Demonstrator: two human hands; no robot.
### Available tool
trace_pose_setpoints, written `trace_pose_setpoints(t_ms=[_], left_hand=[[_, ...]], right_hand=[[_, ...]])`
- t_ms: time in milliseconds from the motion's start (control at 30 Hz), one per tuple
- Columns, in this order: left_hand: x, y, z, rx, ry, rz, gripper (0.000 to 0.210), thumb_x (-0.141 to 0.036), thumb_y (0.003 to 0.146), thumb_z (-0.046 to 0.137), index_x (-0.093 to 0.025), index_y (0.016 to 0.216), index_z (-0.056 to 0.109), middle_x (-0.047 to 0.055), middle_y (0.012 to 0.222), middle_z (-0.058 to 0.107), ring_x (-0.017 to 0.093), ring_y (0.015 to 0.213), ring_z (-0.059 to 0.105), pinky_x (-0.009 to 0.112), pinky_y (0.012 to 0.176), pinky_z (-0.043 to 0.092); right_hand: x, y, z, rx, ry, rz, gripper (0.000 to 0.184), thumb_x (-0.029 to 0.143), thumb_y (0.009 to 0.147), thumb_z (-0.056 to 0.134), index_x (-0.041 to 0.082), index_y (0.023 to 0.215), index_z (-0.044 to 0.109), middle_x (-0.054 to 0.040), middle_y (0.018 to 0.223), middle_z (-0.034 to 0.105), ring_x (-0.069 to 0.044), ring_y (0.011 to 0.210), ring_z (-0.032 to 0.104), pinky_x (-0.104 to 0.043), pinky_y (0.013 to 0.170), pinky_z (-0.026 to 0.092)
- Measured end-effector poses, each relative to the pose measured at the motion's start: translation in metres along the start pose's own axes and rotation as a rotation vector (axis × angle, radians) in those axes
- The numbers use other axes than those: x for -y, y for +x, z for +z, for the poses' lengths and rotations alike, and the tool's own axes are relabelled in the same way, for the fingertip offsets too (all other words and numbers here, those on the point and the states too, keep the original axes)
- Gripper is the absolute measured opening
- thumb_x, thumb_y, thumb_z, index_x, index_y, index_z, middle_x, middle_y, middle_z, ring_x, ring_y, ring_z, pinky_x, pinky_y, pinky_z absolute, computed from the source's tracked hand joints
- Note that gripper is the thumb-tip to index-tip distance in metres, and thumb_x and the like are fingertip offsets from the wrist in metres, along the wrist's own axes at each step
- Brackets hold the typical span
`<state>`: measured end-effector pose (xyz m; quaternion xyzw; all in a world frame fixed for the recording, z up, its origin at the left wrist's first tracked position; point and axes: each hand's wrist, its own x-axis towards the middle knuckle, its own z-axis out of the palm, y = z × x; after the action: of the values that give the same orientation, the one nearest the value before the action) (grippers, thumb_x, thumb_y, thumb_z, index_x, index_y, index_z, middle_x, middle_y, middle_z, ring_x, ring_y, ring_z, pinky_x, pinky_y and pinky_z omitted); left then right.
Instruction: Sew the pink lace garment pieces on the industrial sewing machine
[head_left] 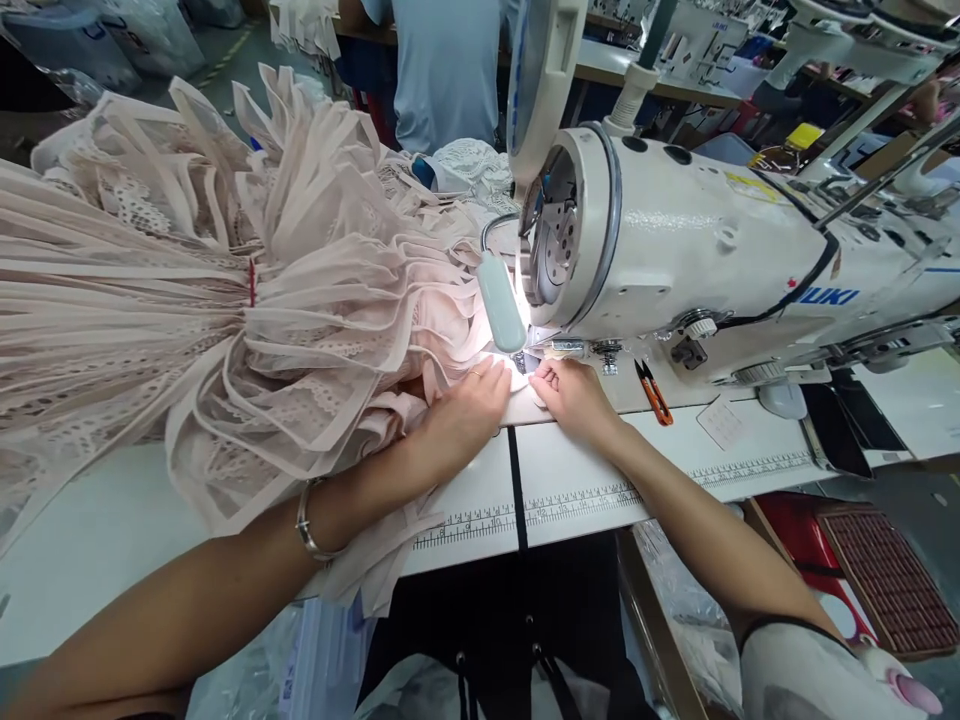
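A piece of pale pink fabric [519, 380] lies under the lit needle area of a white sewing machine [675, 235]. On the left side of the needle, my left hand [474, 402] is closed on the fabric, its fingers together and pressed down. My right hand [574, 398] pinches the fabric's edge just right of the needle. The hands are close but apart. A pale green lamp [501, 300] hangs in front of the machine head and partly hides the needle. A big heap of pink lace-trimmed garment pieces [315, 250], tied with a red band [252, 283], spreads left of my hands.
Orange thread snips [654, 393] and a small paper tag [721, 422] lie on the table right of my right hand. A printed ruler [577, 500] runs along the table's front edge. A person in a blue shirt [448, 75] is beyond the machine.
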<state>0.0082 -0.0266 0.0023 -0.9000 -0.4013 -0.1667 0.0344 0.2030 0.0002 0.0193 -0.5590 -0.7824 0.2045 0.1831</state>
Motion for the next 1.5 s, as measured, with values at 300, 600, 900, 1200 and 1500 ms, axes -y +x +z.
trace_pose_setpoints(t_ms=[300,600,900,1200,1500], left_hand=[[-0.012,-0.01,0.002,-0.004,-0.003,0.16,0.043,0.0,0.096,0.035,-0.001,0.134,0.056,0.021,0.139,0.062,0.028,0.139,0.053,0.041,0.111,0.05],[-0.008,-0.007,0.002,-0.023,0.032,0.192,0.038,-0.002,0.099,0.037,-0.001,0.133,0.054,0.021,0.137,0.063,0.026,0.133,0.057,0.041,0.111,0.048],[-0.007,-0.001,-0.009,0.077,-0.07,0.015,0.028,-0.007,0.102,0.035,-0.01,0.108,0.062,0.014,0.11,0.065,0.024,0.103,0.06,0.037,0.088,0.051],[-0.023,0.006,-0.003,0.05,0.135,0.19,0.035,-0.001,0.099,0.035,0.001,0.121,0.063,0.02,0.116,0.069,0.026,0.111,0.064,0.042,0.103,0.047],[-0.026,0.009,0.005,0.007,0.279,0.204,0.04,0.0,0.098,0.032,0.005,0.126,0.06,0.023,0.123,0.068,0.028,0.118,0.066,0.041,0.108,0.049]], right_hand=[[-0.003,-0.005,0.001,-0.073,0.095,-0.034,0.018,0.024,0.091,0.048,0.024,0.073,0.05,0.0007,0.065,0.056,-0.017,0.064,0.052,-0.031,0.065,0.039],[-0.012,-0.012,0.003,-0.155,0.063,-0.104,0.015,0.026,0.095,0.055,0.024,0.085,0.065,-0.0011,0.078,0.067,-0.019,0.075,0.061,-0.032,0.069,0.047],[-0.009,-0.027,0.004,-0.178,-0.275,-0.44,0.028,0.021,0.102,0.044,0.019,0.108,0.071,-0.0116,0.102,0.068,-0.026,0.097,0.06,-0.042,0.084,0.053],[-0.016,-0.016,-0.007,0.025,-0.364,-0.392,0.044,0.009,0.099,0.035,0.017,0.13,0.065,-0.0116,0.135,0.067,-0.027,0.122,0.061,-0.046,0.101,0.052],[-0.036,-0.005,-0.007,0.11,-0.119,-0.223,0.05,0.009,0.09,0.041,0.029,0.129,0.067,-0.0055,0.13,0.069,-0.027,0.109,0.067,-0.045,0.093,0.054]])
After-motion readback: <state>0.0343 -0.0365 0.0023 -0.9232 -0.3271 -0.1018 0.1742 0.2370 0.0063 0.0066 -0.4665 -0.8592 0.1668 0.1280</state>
